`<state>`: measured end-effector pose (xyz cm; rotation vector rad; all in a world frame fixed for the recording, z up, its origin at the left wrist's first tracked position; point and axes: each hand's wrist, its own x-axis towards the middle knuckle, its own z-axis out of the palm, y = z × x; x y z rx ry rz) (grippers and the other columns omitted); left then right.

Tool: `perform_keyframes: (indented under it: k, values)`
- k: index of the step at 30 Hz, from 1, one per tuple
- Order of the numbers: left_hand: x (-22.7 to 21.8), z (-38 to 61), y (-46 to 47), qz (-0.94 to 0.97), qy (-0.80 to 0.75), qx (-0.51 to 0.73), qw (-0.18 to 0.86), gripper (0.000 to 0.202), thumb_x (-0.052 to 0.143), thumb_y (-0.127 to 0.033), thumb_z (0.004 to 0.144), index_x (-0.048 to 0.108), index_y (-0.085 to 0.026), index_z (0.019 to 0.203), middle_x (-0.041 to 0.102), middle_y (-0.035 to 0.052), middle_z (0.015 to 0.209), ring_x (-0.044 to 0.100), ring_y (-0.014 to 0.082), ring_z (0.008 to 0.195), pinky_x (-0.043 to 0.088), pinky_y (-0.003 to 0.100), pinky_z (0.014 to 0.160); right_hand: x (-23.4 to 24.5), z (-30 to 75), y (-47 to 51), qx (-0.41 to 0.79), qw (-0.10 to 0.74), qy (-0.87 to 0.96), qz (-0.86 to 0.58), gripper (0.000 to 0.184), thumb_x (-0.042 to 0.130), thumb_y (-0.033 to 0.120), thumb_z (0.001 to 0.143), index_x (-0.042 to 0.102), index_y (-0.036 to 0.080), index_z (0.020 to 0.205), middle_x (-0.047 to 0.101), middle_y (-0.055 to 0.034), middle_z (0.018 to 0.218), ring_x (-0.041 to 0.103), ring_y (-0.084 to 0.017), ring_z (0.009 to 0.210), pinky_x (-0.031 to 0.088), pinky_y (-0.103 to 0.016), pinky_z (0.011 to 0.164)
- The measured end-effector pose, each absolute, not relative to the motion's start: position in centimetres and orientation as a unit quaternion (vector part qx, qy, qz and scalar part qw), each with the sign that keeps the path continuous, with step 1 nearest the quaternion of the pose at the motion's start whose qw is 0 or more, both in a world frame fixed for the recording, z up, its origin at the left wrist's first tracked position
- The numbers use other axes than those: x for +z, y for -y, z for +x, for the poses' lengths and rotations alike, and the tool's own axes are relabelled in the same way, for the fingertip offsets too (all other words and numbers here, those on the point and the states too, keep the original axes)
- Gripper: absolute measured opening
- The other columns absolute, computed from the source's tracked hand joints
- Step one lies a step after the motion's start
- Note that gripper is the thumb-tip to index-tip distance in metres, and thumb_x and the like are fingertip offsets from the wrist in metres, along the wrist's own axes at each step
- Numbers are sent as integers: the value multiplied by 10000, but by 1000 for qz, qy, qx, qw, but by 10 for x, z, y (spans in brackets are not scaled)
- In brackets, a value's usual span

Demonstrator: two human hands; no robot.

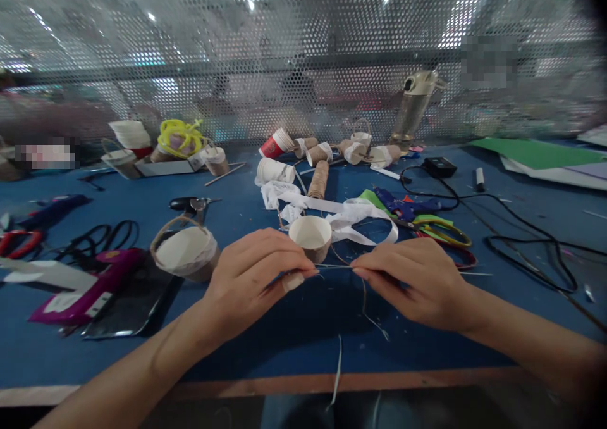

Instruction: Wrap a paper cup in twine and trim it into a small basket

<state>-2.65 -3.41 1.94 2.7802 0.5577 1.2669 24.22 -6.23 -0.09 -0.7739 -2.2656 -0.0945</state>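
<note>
My left hand (258, 271) and my right hand (412, 280) pinch a thin pale string (334, 266), which runs taut between their fingertips above the blue table. A wrapping of tape shows on a left fingertip. Just behind the string, a small paper cup (310, 238) with a brown twine wrap stands upright, its near side partly covered by my left fingers. White lace ribbon (363, 217) lies loose behind the cup, near a roll of twine (319, 179). To the left of my left hand is a small twine-handled basket (186, 252). Loose thread ends hang below my right hand.
Scissors (450, 231) and a blue glue gun (401, 204) lie beyond my right hand, with a black cable (526, 233) further right. A purple tool (90, 290) lies at left. Several wrapped cups and a bottle (412, 109) stand near the perforated metal screen (303, 55).
</note>
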Motion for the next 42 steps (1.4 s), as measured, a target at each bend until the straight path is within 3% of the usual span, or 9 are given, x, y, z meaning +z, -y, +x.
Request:
perform_keyframes:
  k: [10, 18, 27, 34, 42]
  values:
    - [15, -28, 34, 891, -140, 425, -80, 83, 703, -131, 907, 702, -146, 989, 739, 71, 951, 677, 183, 902, 581, 315, 815, -1, 243, 65, -16, 350, 889, -296, 90, 569, 188, 997, 649, 205, 1033, 730, 25, 801, 656, -102, 659, 395, -262, 585]
    - [16, -26, 35, 912, -117, 392, -19, 82, 617, -147, 972, 663, -125, 1036, 758, 87, 954, 700, 178, 925, 585, 338, 876, 0, 246, 65, 13, 312, 903, -295, 125, 543, 207, 1013, 664, 198, 1046, 723, 23, 791, 645, -100, 657, 366, -269, 581]
    - [14, -25, 31, 897, -178, 395, 85, 56, 598, -175, 983, 649, -175, 960, 747, 31, 869, 691, 148, 832, 564, 265, 811, -2, 245, 65, 8, 339, 886, -315, 137, 597, 204, 989, 702, 238, 1070, 751, 52, 806, 677, -89, 672, 372, -262, 583]
    - [12, -20, 33, 903, -144, 401, 62, 58, 595, -170, 986, 644, -152, 961, 740, 42, 872, 693, 150, 839, 561, 292, 869, 6, 239, 67, 154, 359, 854, -342, 110, 645, 134, 910, 735, 189, 941, 731, 29, 795, 630, -62, 655, 428, -176, 598]
    - [10, -23, 35, 913, -121, 388, 40, 71, 624, -136, 964, 646, -134, 1031, 744, 84, 957, 696, 173, 914, 562, 330, 897, 12, 238, 67, 293, 347, 803, -386, 86, 674, 230, 919, 756, 218, 897, 707, 46, 734, 575, -52, 608, 393, -155, 518]
